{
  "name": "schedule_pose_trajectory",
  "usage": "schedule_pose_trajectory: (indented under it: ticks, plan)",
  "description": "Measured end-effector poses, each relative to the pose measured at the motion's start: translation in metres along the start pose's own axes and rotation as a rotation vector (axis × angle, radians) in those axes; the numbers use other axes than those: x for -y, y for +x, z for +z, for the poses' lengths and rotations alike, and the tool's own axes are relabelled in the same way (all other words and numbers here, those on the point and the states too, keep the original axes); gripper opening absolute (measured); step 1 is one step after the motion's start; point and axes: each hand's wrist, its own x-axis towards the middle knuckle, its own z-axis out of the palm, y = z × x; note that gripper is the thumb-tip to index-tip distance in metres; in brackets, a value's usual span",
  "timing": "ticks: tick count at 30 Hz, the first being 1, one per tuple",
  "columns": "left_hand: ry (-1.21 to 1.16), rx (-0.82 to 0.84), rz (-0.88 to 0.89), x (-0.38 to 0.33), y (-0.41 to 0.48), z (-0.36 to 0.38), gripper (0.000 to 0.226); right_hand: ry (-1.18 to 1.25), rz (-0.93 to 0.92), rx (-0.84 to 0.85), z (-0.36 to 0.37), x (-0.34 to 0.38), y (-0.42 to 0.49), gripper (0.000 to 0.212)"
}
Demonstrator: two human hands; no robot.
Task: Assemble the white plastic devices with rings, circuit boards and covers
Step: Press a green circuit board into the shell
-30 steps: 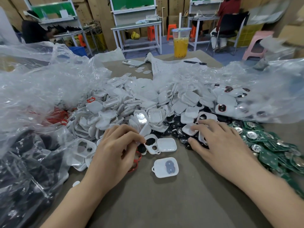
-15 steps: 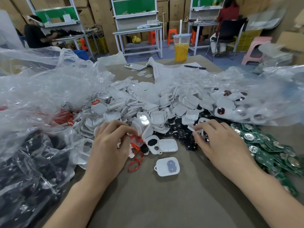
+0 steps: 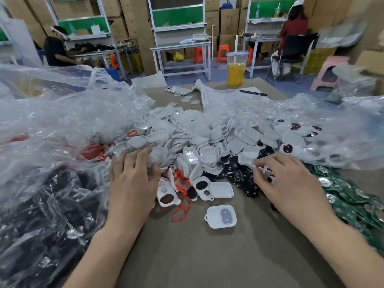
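I kept the white shell (image 3: 267, 173) pinched in my right hand (image 3: 291, 188), mid-worktop (image 3: 207, 256), as before; my left hand (image 3: 133, 183) had left the red rings (image 3: 180, 212), its fingers now spread flat on the white covers (image 3: 158, 154)

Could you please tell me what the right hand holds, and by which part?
The right hand pinches a white plastic shell by its edge.

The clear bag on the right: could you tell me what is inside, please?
White devices with dark round centres show through the bag; the film hides anything deeper.
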Motion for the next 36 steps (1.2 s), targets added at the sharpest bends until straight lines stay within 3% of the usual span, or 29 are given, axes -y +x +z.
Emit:
schedule_pose_trajectory:
  ticks: [10,16,22,30,36]
  plan:
    - [-0.034,-0.017,0.019,-0.001,-0.001,-0.001,0.036,0.047,-0.116,-0.21,0.021,0.032,0.034,0.011]
    - [-0.127,-0.08,0.216,-0.01,-0.003,0.004,0.035,0.043,-0.205,-0.091,0.033,0.019,0.03,0.01]
    - [-0.117,0.096,0.322,-0.017,-0.007,0.01,0.042,0.031,-0.139,0.096,0.027,0.023,0.029,0.016]
    - [-0.107,0.115,0.31,-0.012,-0.006,0.014,0.037,0.082,-0.091,0.175,0.022,0.025,0.029,0.023]
    - [-0.133,0.063,0.32,-0.01,-0.005,0.017,0.033,-0.039,0.083,0.003,0.009,0.017,0.033,0.033]
